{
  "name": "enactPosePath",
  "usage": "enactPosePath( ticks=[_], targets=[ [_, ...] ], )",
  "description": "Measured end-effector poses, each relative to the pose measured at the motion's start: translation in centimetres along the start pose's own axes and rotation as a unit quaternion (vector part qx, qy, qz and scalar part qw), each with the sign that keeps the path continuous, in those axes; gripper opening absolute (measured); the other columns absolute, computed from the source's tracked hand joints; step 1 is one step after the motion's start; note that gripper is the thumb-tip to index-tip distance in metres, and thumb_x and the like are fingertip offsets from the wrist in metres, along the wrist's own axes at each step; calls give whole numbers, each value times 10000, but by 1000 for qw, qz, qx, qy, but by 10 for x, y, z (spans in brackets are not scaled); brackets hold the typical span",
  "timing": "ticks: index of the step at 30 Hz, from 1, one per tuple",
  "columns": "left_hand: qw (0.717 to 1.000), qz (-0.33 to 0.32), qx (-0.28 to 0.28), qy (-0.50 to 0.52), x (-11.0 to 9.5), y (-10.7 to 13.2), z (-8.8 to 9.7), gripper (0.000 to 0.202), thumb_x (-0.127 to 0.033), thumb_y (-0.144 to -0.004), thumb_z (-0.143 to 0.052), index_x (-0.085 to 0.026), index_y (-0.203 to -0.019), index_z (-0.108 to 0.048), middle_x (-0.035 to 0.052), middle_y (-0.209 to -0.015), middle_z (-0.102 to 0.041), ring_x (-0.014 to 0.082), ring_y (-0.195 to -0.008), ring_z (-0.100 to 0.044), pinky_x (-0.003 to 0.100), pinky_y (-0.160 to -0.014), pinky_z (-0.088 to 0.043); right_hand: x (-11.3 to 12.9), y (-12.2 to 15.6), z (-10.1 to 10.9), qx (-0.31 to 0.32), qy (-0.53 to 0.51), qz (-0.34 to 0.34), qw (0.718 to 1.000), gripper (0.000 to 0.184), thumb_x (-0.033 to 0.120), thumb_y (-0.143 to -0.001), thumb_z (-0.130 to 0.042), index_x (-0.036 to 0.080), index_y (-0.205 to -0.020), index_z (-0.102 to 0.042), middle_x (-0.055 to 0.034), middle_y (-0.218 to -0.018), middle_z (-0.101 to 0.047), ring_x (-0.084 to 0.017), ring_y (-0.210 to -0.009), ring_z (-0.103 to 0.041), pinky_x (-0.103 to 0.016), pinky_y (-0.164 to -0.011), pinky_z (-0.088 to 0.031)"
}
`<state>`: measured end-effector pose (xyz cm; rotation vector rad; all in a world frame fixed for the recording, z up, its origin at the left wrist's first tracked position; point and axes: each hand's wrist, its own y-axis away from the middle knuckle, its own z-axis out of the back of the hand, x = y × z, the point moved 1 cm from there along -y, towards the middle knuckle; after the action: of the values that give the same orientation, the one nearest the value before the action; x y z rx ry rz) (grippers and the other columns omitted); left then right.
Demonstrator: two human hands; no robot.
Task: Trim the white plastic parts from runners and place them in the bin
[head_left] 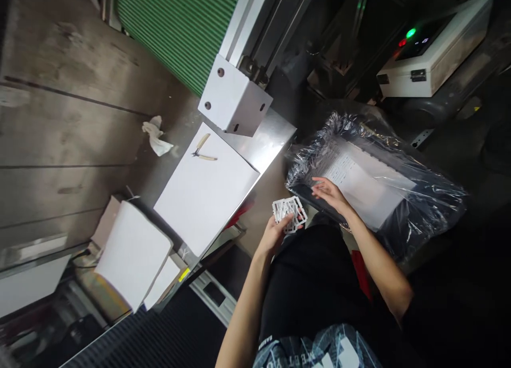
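Observation:
My left hand (279, 228) is closed on a loose bunch of small white rectangular plastic frames (288, 207), held in front of my body. The frames overlap at different angles. To the right, my right hand (328, 192) reaches over the near left edge of a bin (433, 206) lined with clear plastic film. Its fingers are stretched forward, slightly apart, with nothing visible in them. Inside the bin lie pale sheets (369, 171), and the area left of them has a printed or textured look. Whether my right fingertips touch the film I cannot tell.
Nippers with yellowish handles (205, 156) lie open on a white board (199, 198) on the metal table. Beyond are a white bracket (235, 99) and a green ribbed conveyor belt (175, 27). A control box (429, 70) stands far right; a crumpled white cloth (157, 136) lies left.

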<state>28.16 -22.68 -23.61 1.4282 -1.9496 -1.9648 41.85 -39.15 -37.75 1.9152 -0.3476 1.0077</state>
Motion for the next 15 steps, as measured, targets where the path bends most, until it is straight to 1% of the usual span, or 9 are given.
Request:
enactPosePath(
  ticks=[1,2,3,6,8,9,11,13,15],
  targets=[
    [1000,1,5,-8,2,-3,0,549,-401,-774,-903,-71,-1181,-738,190,-1126,-730,276,-937,-714,386,-806,-620,13,11,-11,60,-11,19,998,662,435,-840,-798,219,-1432,-597,-64,-1154,-688,-181,-970,-702,-322,-874,-585],
    [1000,0,7,-14,5,-6,1,552,-401,-778,-902,-75,-1189,-733,184,-1113,-732,270,-929,-712,380,-803,-617,24,20,-21,97,-15,35,994,685,431,-805,-829,225,-1423,-619,-56,-1125,-693,-171,-942,-698,-314,-876,-581],
    [1000,-2,9,-18,7,-9,1,561,-402,-779,-903,-83,-1205,-725,176,-1109,-733,267,-929,-711,379,-805,-615,33,27,-28,118,-15,48,992,686,408,-785,-846,224,-1412,-639,-41,-1064,-693,-153,-891,-685,-300,-866,-575],
    [1000,-11,6,-22,13,-12,3,588,-416,-774,-908,-102,-1227,-703,158,-1134,-730,253,-927,-711,366,-811,-605,48,39,-38,136,-13,64,989,607,342,-782,-839,210,-1357,-696,1,-893,-651,-113,-766,-622,-257,-793,-552],
    [1000,-14,-4,-19,14,-12,5,594,-426,-757,-919,-103,-1204,-701,161,-1170,-723,251,-935,-712,362,-809,-605,45,40,-33,140,-25,54,988,524,364,-798,-823,195,-1286,-734,-10,-885,-659,-125,-769,-629,-252,-746,-549],
    [1000,-14,-13,-15,14,-11,7,596,-429,-747,-925,-105,-1194,-699,164,-1197,-717,251,-942,-712,366,-811,-608,40,38,-26,127,-36,46,990,475,383,-804,-818,183,-1229,-749,-23,-909,-673,-135,-788,-644,-254,-741,-551],
    [999,-14,-34,-5,15,-9,10,611,-433,-730,-933,-116,-1193,-692,169,-1263,-700,251,-965,-711,381,-818,-617,20,30,-6,54,-68,30,996,406,399,-806,-811,164,-1128,-734,-36,-959,-687,-141,-812,-662,-259,-761,-557],
    [999,-10,-53,4,17,-7,14,642,-440,-711,-943,-119,-1205,-688,173,-1293,-690,245,-970,-707,383,-812,-624,-8,19,21,-65,-104,9,992,396,356,-803,-803,165,-1124,-671,-18,-965,-671,-128,-803,-659,-266,-790,-562],
    [998,-6,-66,11,20,-5,17,684,-455,-672,-962,-109,-1198,-694,181,-1279,-695,236,-946,-704,366,-782,-626,-43,8,49,-177,-132,-32,975,439,260,-828,-776,166,-1223,-611,6,-908,-639,-125,-781,-647,-288,-795,-576]
  ],
)
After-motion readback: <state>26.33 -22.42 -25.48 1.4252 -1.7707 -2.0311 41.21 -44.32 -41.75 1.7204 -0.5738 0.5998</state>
